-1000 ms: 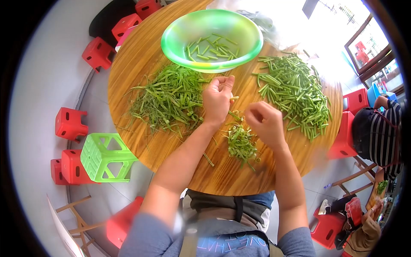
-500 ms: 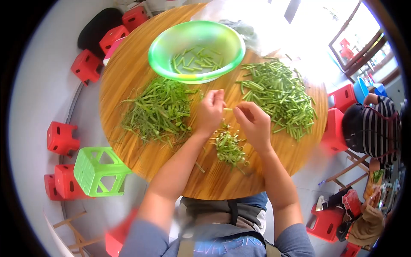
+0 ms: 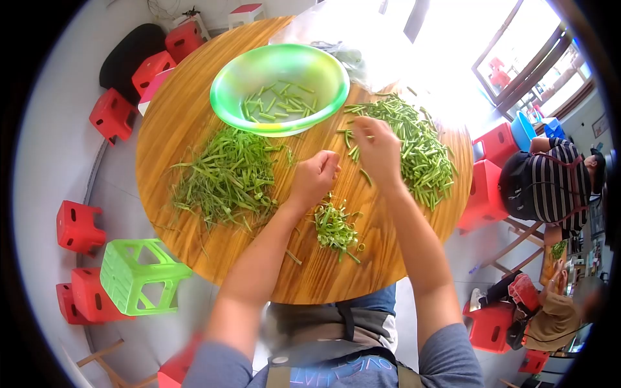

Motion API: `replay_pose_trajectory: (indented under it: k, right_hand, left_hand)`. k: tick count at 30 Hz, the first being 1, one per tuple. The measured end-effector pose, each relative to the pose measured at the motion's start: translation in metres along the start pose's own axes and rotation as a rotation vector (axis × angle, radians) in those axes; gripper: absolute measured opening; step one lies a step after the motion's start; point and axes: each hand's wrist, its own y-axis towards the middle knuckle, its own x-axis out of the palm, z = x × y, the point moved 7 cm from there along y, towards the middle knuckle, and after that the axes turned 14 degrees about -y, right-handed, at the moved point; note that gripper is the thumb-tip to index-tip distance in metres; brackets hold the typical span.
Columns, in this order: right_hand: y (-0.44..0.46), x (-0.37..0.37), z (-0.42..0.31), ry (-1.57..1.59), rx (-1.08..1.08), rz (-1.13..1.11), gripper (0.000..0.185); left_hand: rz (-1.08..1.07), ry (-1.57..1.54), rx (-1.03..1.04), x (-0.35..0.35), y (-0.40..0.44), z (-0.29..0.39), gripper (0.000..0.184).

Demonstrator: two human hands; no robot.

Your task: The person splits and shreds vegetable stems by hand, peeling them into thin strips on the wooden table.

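The pile of cut green stems (image 3: 424, 158) lies just right of the right hand (image 3: 378, 154), spreading from beyond its fingertips back along the outer side of the wrist. That hand is clearly the nearer; the left hand (image 3: 314, 178) sits apart from the pile, on the other side of the right and closer to the body. The right grip is curled, thumb toward the fingers, at the pile's near edge; whether it has a stem pinched, or touches the pile at all, I cannot tell. The left grip is folded in, and anything inside it is hidden.

The stems' long axes run in mixed directions. One loose stem (image 3: 365, 176) lies between the two grips on the bench (image 3: 381, 242), nearer the right one, slanting away and to the left.

Beyond the left grip and slightly to its left stands the green bowl (image 3: 278, 128), with some short stems (image 3: 278, 105) inside. The leafy heap (image 3: 229, 171) is left of the left grip; the small heap of trimmings (image 3: 335, 226) lies on the body side of both.
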Motion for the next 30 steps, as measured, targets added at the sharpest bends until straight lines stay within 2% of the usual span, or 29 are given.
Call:
replay_pose_trajectory:
  k: [3,6,16,19,23,24,25,27,29,30]
  right_hand:
    - [0.013,-0.022,0.048,-0.353,0.049,0.093,0.014]
    - [0.022,-0.026,0.094,-0.552,0.167,-0.052,0.016]
    - [0.035,-0.011,0.099,-0.754,0.240,-0.143,0.019]
    - [0.037,-0.012,0.099,-0.745,0.277,-0.137,0.019]
    - [0.036,-0.026,0.096,-0.587,0.274,-0.032,0.018]
    - [0.031,-0.031,0.091,-0.521,0.219,0.076,0.017]
    - [0.028,-0.033,0.089,-0.502,0.229,0.046,0.021]
    - [0.008,-0.033,0.069,-0.146,0.192,0.102,0.022]
    - [-0.015,-0.017,0.037,0.191,0.263,-0.108,0.022]
    - [-0.027,-0.006,0.023,0.264,0.223,-0.155,0.020]
  left_hand:
    - [-0.007,-0.003,-0.042,-0.001,-0.001,0.002,0.028]
    - [-0.007,-0.004,-0.072,-0.002,0.000,0.002,0.029]
    - [-0.018,-0.052,-0.103,-0.001,0.000,-0.003,0.028]
    - [0.041,-0.056,0.057,-0.002,0.005,-0.008,0.027]
    - [0.047,-0.164,0.017,-0.002,0.009,-0.015,0.027]
    - [0.051,-0.197,-0.009,-0.004,0.009,-0.014,0.027]
    - [0.056,-0.231,-0.035,-0.004,0.008,-0.012,0.027]
    - [0.090,-0.301,-0.088,-0.006,0.007,-0.009,0.028]
    - [0.124,-0.427,-0.109,-0.008,0.007,-0.014,0.028]
    - [0.137,-0.478,-0.118,-0.008,0.007,-0.014,0.029]
